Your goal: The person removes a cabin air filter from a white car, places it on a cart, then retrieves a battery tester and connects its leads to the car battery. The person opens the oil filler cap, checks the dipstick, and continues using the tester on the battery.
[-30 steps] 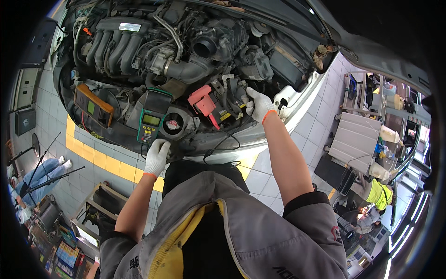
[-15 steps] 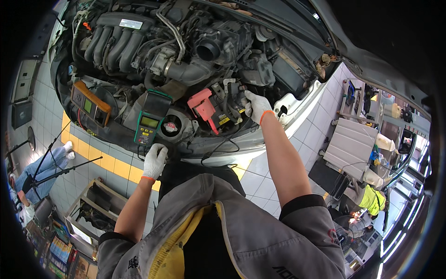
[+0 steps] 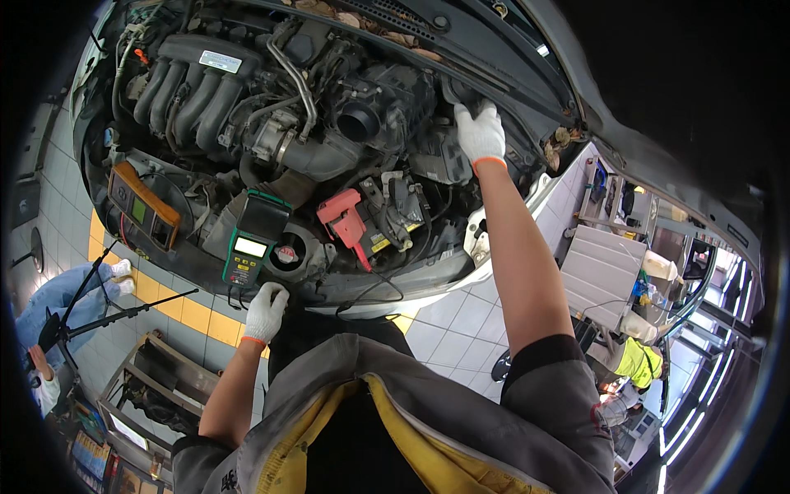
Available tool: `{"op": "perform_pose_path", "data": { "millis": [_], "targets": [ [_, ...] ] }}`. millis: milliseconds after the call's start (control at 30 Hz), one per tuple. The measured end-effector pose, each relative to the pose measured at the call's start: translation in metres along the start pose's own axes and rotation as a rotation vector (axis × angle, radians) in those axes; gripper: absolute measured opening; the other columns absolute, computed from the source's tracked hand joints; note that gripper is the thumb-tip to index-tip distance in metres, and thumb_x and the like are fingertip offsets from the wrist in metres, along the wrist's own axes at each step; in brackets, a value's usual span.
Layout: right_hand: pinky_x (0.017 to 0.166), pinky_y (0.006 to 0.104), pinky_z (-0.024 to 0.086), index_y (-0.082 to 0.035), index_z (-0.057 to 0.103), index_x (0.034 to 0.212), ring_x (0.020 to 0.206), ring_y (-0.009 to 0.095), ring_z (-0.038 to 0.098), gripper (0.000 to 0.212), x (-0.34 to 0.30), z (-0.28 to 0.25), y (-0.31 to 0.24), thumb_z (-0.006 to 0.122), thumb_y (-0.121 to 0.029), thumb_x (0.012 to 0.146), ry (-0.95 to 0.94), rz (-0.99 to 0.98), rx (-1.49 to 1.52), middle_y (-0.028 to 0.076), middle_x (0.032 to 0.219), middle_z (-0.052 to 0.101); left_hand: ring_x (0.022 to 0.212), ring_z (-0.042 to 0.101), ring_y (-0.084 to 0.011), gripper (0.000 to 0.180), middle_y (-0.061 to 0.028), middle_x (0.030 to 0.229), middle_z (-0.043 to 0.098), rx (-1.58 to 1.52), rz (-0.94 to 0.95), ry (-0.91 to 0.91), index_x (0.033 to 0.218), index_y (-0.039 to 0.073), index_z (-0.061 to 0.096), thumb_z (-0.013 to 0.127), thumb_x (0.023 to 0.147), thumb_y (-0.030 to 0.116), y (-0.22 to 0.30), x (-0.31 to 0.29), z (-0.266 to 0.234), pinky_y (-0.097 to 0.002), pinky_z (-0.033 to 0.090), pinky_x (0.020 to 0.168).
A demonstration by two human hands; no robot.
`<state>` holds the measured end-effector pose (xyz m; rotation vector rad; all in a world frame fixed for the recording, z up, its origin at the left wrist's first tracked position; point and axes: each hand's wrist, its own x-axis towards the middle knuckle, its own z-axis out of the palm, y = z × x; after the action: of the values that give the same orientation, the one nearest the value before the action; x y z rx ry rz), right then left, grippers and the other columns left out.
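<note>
My left hand, in a white glove with an orange cuff, is curled at the front edge of the engine bay, just below a green-and-black handheld tester. Whatever its fingers may hold is hidden. The tester's small screen is lit. My right hand, gloved alike, reaches far over the bay with fingers stretched out, at a black plastic box. A large red clamp sits at the left side of the car battery. A black cable loops along the front edge.
An orange-framed meter leans at the bay's left. The intake manifold and an open black duct lie behind. The raised hood hangs at right. A tripod and a person's legs are at left; a person in a yellow vest is at right.
My right hand has moved from beside the battery up and away to the black box. The tester's screen has turned bright. My left hand stays below the tester; the whole view has shifted slightly.
</note>
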<state>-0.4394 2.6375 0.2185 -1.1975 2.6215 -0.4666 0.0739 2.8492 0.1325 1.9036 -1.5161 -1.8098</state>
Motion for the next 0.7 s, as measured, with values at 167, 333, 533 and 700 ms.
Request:
{"op": "perform_pose_path", "data": {
  "millis": [167, 333, 533, 700],
  "targets": [
    [0.117, 0.0488, 0.043, -0.004, 0.054, 0.154, 0.144, 0.042, 0.051, 0.076, 0.060, 0.050, -0.050, 0.053, -0.060, 0.102, 0.008, 0.176, -0.233, 0.028, 0.157, 0.051, 0.083, 0.072, -0.0305, 0.026, -0.0169, 0.088, 0.072, -0.028, -0.021, 0.052, 0.113, 0.000, 0.066, 0.063, 0.104, 0.024, -0.003, -0.019, -0.002, -0.0404, 0.056, 0.078],
    [0.117, 0.0498, 0.044, -0.019, 0.061, 0.152, 0.143, 0.038, 0.055, 0.058, 0.086, 0.070, -0.061, 0.051, -0.052, 0.106, 0.112, 0.121, -0.283, 0.013, 0.160, 0.055, 0.081, 0.071, -0.0269, 0.025, -0.0158, 0.087, 0.072, -0.015, -0.114, 0.096, 0.114, 0.000, 0.067, 0.064, 0.104, 0.023, -0.021, -0.038, -0.005, -0.0391, 0.056, 0.079],
    [0.115, 0.0465, 0.049, -0.014, 0.064, 0.147, 0.136, 0.037, 0.061, 0.062, 0.086, 0.087, -0.037, 0.054, -0.057, 0.104, 0.332, -0.091, -0.260, 0.017, 0.151, 0.062, 0.082, 0.072, -0.0274, 0.025, -0.0160, 0.088, 0.073, -0.002, -0.141, 0.082, 0.114, 0.001, 0.067, 0.064, 0.103, 0.024, -0.037, -0.033, -0.004, -0.0389, 0.056, 0.079],
    [0.108, 0.0502, 0.051, -0.011, 0.066, 0.142, 0.123, 0.045, 0.066, 0.065, 0.080, 0.076, -0.015, 0.058, -0.061, 0.100, 0.253, -0.216, -0.235, 0.021, 0.143, 0.066, 0.084, 0.073, -0.0307, 0.026, -0.0178, 0.088, 0.073, 0.001, -0.182, 0.066, 0.115, 0.001, 0.068, 0.065, 0.103, 0.024, -0.031, -0.030, -0.008, -0.0410, 0.056, 0.080]
  ]
}}
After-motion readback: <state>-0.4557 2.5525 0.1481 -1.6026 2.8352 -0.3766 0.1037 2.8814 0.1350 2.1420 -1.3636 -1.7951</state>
